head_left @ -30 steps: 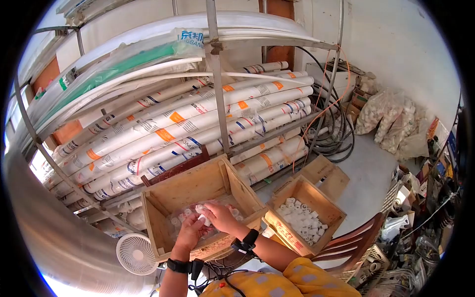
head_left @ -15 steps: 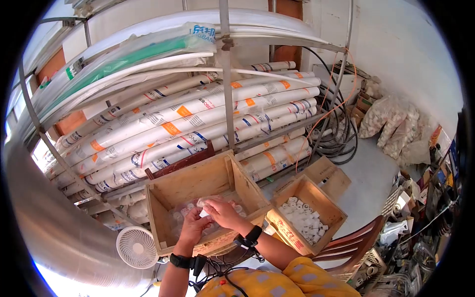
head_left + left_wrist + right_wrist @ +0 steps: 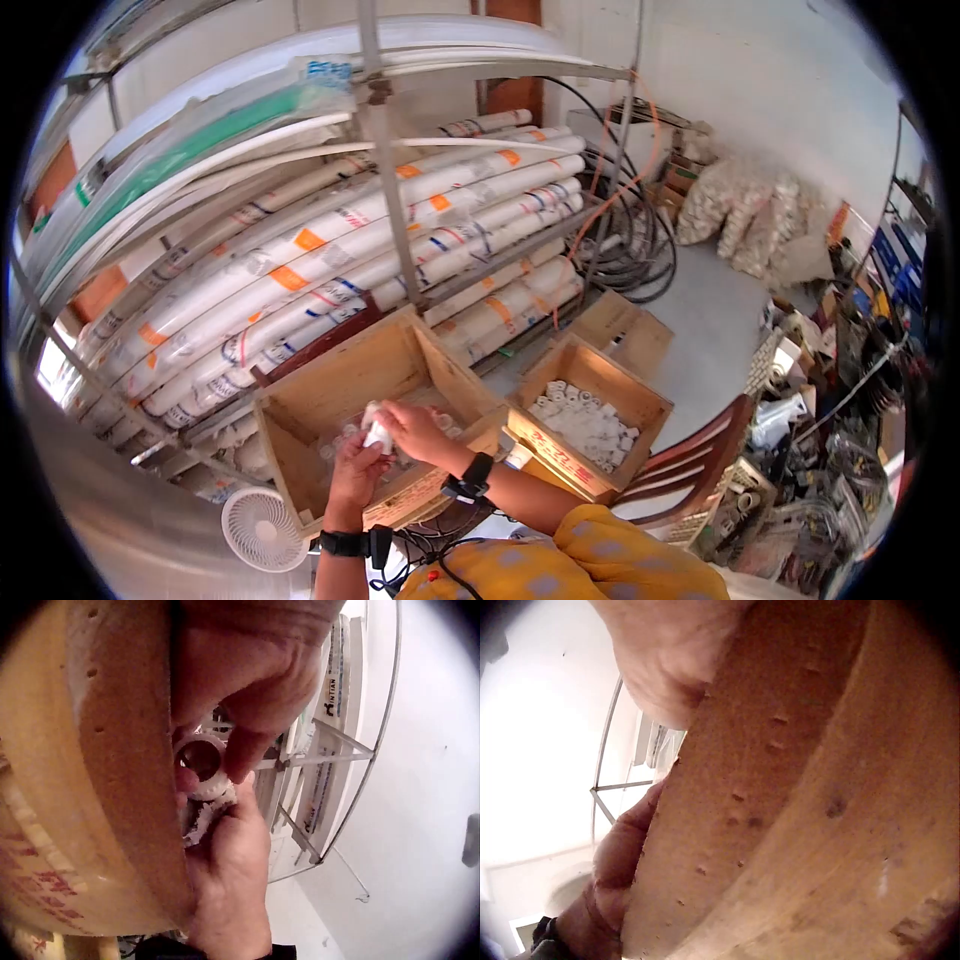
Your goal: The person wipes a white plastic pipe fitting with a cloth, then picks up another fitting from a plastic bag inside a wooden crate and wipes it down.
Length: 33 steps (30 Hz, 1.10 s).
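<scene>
Both hands work over the large wooden box [image 3: 290, 400]. In the left wrist view, the left hand [image 3: 262, 675] pinches a white ring-ended pipe fitting [image 3: 217, 756], its round opening towards the camera. Just below, the right hand [image 3: 238, 862] has its fingers curled around crumpled whitish plastic [image 3: 206, 817], right against the fitting. From the head view, the left hand [image 3: 357, 472] is below the fitting and the right hand [image 3: 420, 435] comes in from the right side. More white fittings lie beneath them in clear plastic. The box wall [image 3: 765, 780] hides most of the work in the right wrist view.
A smaller wooden box [image 3: 640, 405] full of white fittings [image 3: 590, 425] stands to the right, beside a brown slatted chair [image 3: 690, 455]. A white fan [image 3: 262, 530] is at the left. Racked white pipes [image 3: 350, 240] lie behind; cluttered goods [image 3: 830, 440] line the far right.
The head view has swung, so the scene sits further left. Both hands stay together over the box; the white fitting, mostly covered half a second ago, now shows between the fingers.
</scene>
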Available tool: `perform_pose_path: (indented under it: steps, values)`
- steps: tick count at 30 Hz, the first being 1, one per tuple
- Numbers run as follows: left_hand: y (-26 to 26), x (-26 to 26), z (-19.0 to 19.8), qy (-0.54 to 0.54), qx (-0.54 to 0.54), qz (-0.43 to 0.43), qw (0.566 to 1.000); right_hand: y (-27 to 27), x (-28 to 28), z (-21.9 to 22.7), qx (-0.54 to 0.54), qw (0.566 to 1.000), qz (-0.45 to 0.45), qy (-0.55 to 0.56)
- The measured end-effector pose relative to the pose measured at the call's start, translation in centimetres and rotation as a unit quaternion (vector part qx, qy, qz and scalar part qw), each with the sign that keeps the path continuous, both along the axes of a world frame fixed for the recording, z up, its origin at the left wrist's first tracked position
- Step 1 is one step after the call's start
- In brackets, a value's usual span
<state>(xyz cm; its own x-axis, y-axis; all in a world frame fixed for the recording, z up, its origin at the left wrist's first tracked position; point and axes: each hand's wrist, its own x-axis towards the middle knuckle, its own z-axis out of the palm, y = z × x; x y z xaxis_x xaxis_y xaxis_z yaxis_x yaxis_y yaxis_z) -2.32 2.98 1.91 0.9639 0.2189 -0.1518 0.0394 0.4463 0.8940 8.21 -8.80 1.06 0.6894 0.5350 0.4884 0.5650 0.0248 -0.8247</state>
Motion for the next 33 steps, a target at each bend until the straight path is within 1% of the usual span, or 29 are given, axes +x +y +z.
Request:
perform_pose_path:
  steps: [1,4,7,8,11,14,17,19,20,21,23,26,29,32,33]
  values:
    - [0.2,0.1,-0.5,-0.010,0.001,0.009,1.000,0.1,0.0,-0.1,0.013,1.000,0.004,-0.004]
    - [0.0,0.1,-0.5,-0.009,0.036,0.009,0.999,0.6,0.1,-0.9,-0.049,0.997,0.034,-0.040]
    - [-0.2,0.0,0.3,0.010,0.015,0.004,1.000,0.8,0.4,-1.2,0.000,0.999,0.022,-0.048]
    - [0.1,0.0,-0.1,0.013,-0.018,-0.005,1.000,0.8,0.4,-1.4,0.017,0.998,0.001,-0.057]
    - [-0.3,-0.1,1.1,0.034,-0.024,-0.050,0.998,0.3,0.2,-0.8,-0.019,0.999,-0.004,-0.027]
    - [0.1,0.3,-0.1,0.015,-0.024,-0.063,0.998,0.2,0.4,-1.0,-0.029,0.999,-0.006,-0.019]
    - [0.2,0.2,-0.1,0.011,-0.004,-0.041,0.999,-0.3,-0.2,0.4,-0.033,0.999,-0.037,0.009]
    - [0.2,0.2,-0.3,0.004,-0.003,-0.017,1.000,-0.8,-0.3,1.4,-0.035,0.997,-0.032,0.058]
    - [0.3,0.2,-0.4,0.000,-0.001,-0.004,1.000,-0.8,-0.3,1.7,-0.036,0.996,-0.028,0.081]
    - [0.3,0.2,-0.4,-0.002,0.012,0.001,1.000,-0.7,-0.2,1.3,-0.020,1.000,-0.015,0.016]
    - [0.3,0.1,-0.3,-0.004,0.039,0.009,0.999,-0.2,-0.1,0.1,0.013,0.993,0.013,-0.113]
    - [-0.6,0.1,0.2,-0.019,0.061,0.046,0.997,-0.3,-0.7,0.6,-0.021,0.995,0.083,-0.060]
    - [-1.0,-0.1,0.9,-0.021,0.070,0.048,0.996,0.1,0.1,-0.2,-0.003,0.991,0.124,-0.044]
    - [-0.5,-0.1,0.5,-0.026,0.099,0.031,0.994,0.3,0.0,0.0,-0.009,0.990,0.139,0.026]
    - [-0.3,-0.1,0.4,-0.025,0.129,0.027,0.991,0.3,-0.1,0.1,-0.016,0.992,0.126,0.016]
